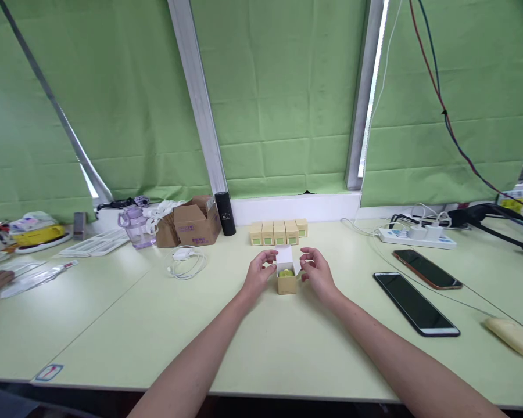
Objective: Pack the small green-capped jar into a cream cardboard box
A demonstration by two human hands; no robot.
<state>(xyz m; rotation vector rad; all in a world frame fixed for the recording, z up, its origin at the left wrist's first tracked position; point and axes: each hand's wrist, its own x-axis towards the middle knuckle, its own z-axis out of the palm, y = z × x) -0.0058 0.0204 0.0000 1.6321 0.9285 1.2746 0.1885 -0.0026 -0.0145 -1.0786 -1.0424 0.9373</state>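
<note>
A: Your grip: left hand (258,273) and right hand (316,271) flank the small open box (286,277) at counter (113,325) centre, fingertips pinching its side flaps.

B: Progress?

A: Green item seated inside; lid up, unclosed. Five closed boxes (279,232) stand at twelve o'clock.

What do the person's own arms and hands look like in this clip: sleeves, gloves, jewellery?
Both forearms are bare up to the frame edge, with no sleeves in view. The left hand and right hand wear no gloves. No watch, bracelet or ring shows, and no markings can be seen.
</note>
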